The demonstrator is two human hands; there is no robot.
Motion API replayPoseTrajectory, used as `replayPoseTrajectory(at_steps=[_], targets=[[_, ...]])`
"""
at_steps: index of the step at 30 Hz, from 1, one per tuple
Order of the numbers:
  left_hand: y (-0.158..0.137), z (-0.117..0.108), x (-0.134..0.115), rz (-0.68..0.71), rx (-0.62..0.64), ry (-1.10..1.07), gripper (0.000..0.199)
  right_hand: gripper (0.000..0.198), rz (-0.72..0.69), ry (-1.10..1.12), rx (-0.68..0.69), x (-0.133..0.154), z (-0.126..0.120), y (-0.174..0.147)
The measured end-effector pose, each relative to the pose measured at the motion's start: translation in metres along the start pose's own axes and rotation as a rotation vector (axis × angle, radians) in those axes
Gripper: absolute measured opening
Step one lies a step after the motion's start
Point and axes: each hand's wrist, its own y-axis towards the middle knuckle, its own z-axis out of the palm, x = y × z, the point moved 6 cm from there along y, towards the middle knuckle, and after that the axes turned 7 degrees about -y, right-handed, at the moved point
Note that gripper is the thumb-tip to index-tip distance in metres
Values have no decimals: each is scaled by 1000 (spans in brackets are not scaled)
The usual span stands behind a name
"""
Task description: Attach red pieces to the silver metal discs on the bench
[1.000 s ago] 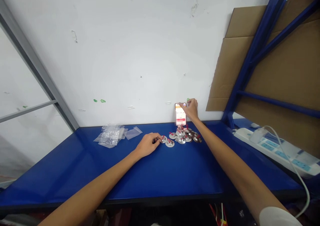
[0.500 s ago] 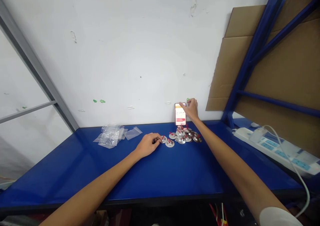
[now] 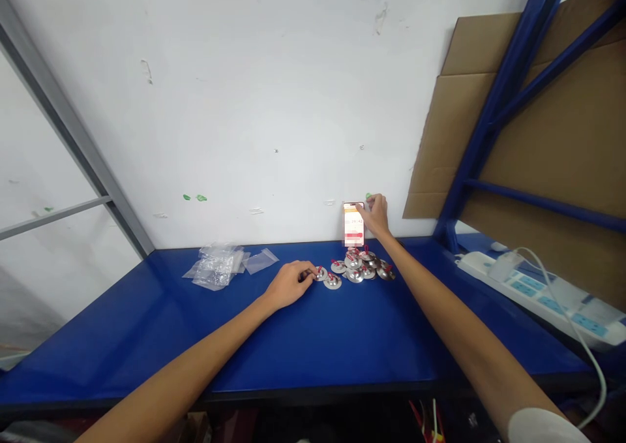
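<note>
Several small silver finger cymbals (image 3: pixel 355 274) with red loops lie heaped on the blue table, a few set apart on the left. My left hand (image 3: pixel 289 283) rests on the table beside the leftmost cymbal (image 3: pixel 320 274). Its fingers are loosely curled, with a gap between them and the thumb, and the fingertips reach the cymbal's edge. Behind the heap a phone (image 3: pixel 354 226) leans upright against the wall, showing a lit screen with digits. My right hand (image 3: pixel 375 216) is raised at the phone's upper right, its thumb over the screen and its fingers apart from the thumb, holding nothing.
A pile of clear plastic bags (image 3: pixel 218 267) lies on the left of the blue table (image 3: pixel 313 345). To the right are a white power strip (image 3: pixel 538 293) with a cable, a blue metal frame (image 3: pixel 506 77) and cardboard (image 3: pixel 450 117). The white wall (image 3: pixel 293 91) stands behind.
My right thumb has shifted slightly to the right over the phone screen, and the digits there have changed. The left hand and the cymbals stay in place.
</note>
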Motion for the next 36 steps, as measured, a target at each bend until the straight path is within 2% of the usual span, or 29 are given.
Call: replayPoseTrajectory(at_steps=[4, 13, 19, 27, 36], targets=[[0, 0, 0, 7, 2, -1, 23, 41, 21, -17, -11, -1, 1, 0], [0, 0, 1, -3, 3, 0, 23, 31, -44, 13, 36, -6, 0, 0], [0, -1, -2, -3, 2, -7, 23, 38, -85, 23, 60, -5, -2, -2], [0, -1, -1, -3, 1, -9, 24, 38, -60, -1, 37, -4, 0, -1], [0, 0, 0, -3, -3, -13, 24, 61, -70, -69, 5, -2, 1, -2]])
